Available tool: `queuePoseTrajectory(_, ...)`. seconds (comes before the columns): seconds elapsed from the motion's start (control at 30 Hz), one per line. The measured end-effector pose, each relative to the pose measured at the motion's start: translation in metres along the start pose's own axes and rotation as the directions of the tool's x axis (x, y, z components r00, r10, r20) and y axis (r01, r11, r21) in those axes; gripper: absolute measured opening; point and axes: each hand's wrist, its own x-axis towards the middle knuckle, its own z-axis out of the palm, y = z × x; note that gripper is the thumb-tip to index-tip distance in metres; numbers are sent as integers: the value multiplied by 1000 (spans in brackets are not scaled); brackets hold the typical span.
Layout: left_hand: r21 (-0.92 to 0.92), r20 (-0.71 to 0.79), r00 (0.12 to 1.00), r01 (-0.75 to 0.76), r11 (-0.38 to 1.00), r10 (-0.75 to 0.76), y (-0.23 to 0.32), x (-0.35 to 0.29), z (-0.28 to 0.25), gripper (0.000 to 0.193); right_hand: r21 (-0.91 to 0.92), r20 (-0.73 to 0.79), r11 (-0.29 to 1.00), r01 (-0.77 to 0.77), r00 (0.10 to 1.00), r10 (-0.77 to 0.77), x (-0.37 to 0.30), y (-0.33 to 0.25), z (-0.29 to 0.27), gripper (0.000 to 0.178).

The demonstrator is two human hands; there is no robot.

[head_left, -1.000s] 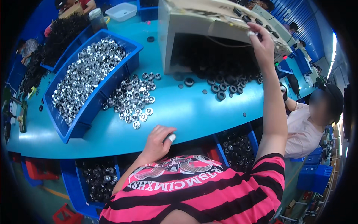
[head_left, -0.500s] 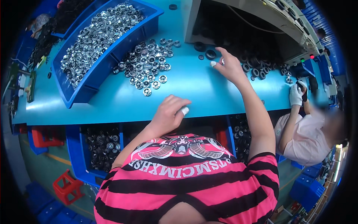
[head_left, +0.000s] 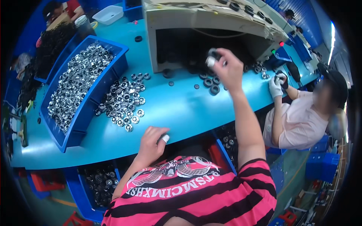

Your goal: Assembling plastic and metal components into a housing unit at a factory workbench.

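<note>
The right hand (head_left: 230,71) was up in the air over the table (head_left: 177,113), in front of the big pale box (head_left: 181,19). Its fingers were closed on a black ring (head_left: 213,52), which was a bit blurry. Something small and shiny showed between those fingers too, but I could not tell what it was.

The left hand (head_left: 151,145) was at the near edge of the table, with its fingers bent a little. I could not tell if it held anything small.

Lots seemed to be left. The blue bin (head_left: 120,67) was piled high with silver wheels (head_left: 83,75), and a loose heap (head_left: 122,100) of them lay beside it; they looked bare. More black rings (head_left: 214,90) lay by the box. Some dark wheels (head_left: 100,182) sat in a low bin under the table, and they looked like wheels with rings on. The ring in the right hand did not seem to be on a wheel.
</note>
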Motion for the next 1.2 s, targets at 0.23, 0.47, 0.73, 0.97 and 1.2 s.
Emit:
queuePoseTrajectory(0.23,8,3,1000,15,1000,-15,1,-5,2,24,-295,472,942,-160,833,289,-12,39,13,57)
queuePoseTrajectory(0.47,27,12,1000,-9,1000,9,0,3,3,25,-570,190,800,187,977,-92,94,151,93,37)
queuePoseTrajectory(0.73,68,31,999,-14,998,12,-4,8,5,20,-731,182,668,141,983,-9,193,226,164,33)
queuePoseTrajectory(0.97,26,51,998,-43,999,41,-16,9,9,18,-715,145,682,153,987,-69,189,237,164,30)
queuePoseTrajectory(1.2,-33,39,999,26,999,-24,-15,6,6,16,-343,25,860,378,919,-394,56,129,72,22)
